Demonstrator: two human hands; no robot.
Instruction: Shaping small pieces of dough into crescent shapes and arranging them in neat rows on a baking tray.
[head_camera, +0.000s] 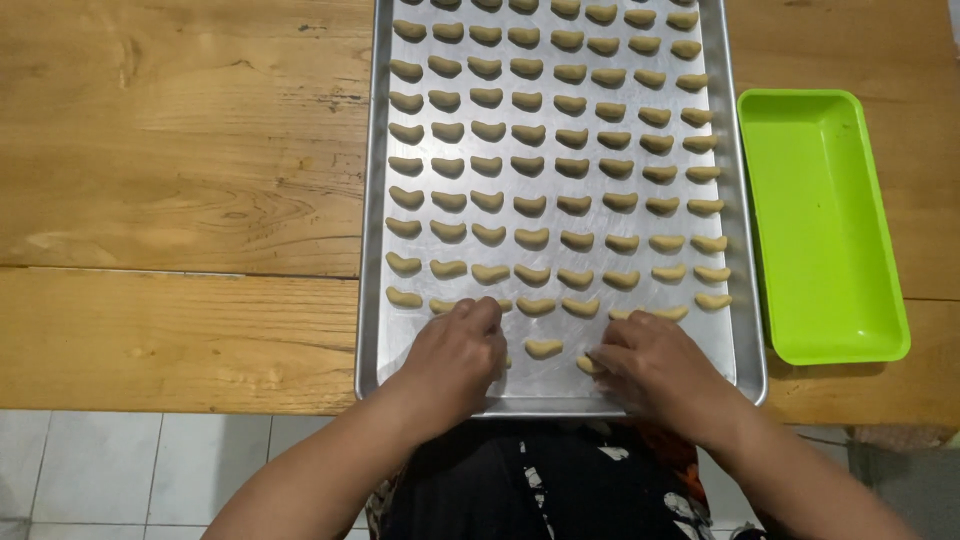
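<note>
Rows and rows of small pale-tan crescent-shaped dough pieces (532, 238) on a big shiny rectangular metal baking tray (371, 200), neatly lined up, all curved the same way, matte and unbaked-looking. Left hand (455, 355) curled, knuckles up, fingers bunched over the near rows at the tray's front edge; can't tell what's under it. Right hand (650, 365) pinching one dough piece (588, 364) at the fingertips, near the front rim. One lone crescent (543, 347) between both hands. Empty bright green rectangular plastic tray (820, 220) just right of the metal one, on the light wooden plank worktop (180, 180).
</note>
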